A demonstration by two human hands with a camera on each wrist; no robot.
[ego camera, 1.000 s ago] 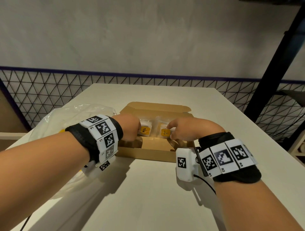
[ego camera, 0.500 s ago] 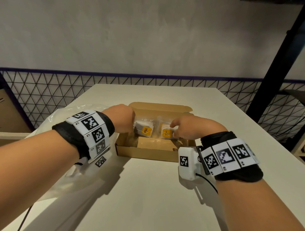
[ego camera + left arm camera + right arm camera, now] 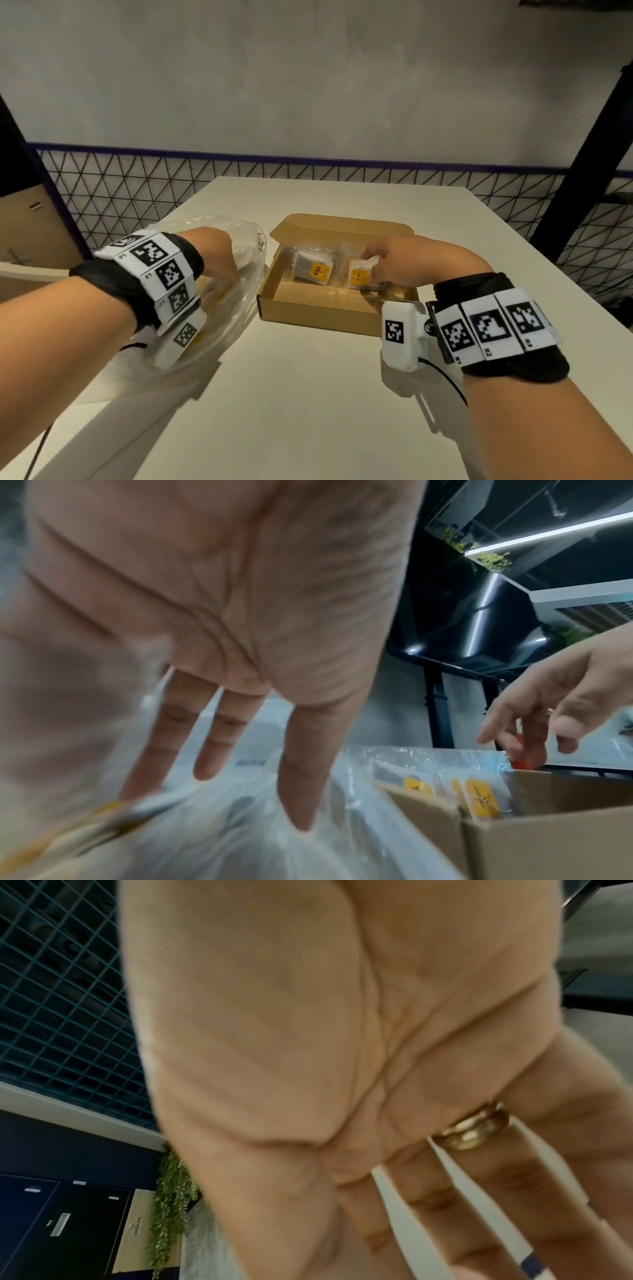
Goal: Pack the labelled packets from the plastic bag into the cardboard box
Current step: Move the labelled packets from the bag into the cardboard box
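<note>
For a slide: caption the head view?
Left hand in the bag, right hand at a packet in the box.

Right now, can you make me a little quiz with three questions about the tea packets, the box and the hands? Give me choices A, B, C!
1. Where is the left hand?
A. In the plastic bag
B. On the box lid
C. Under the table

2. What colour are the labels on the packets in the cardboard box?
A. Green
B. Yellow
C. Purple

3. Is the box open or closed?
A. Taped shut
B. Closed, no tape
C. Open, lid folded back

Answers:
1. A, the head view shows the hand reaching into the clear bag beside the box.
2. B, the left packet and the right packet both carry yellow labels.
3. C, the lid stands back and the packets inside show, with the right hand over them.
</note>
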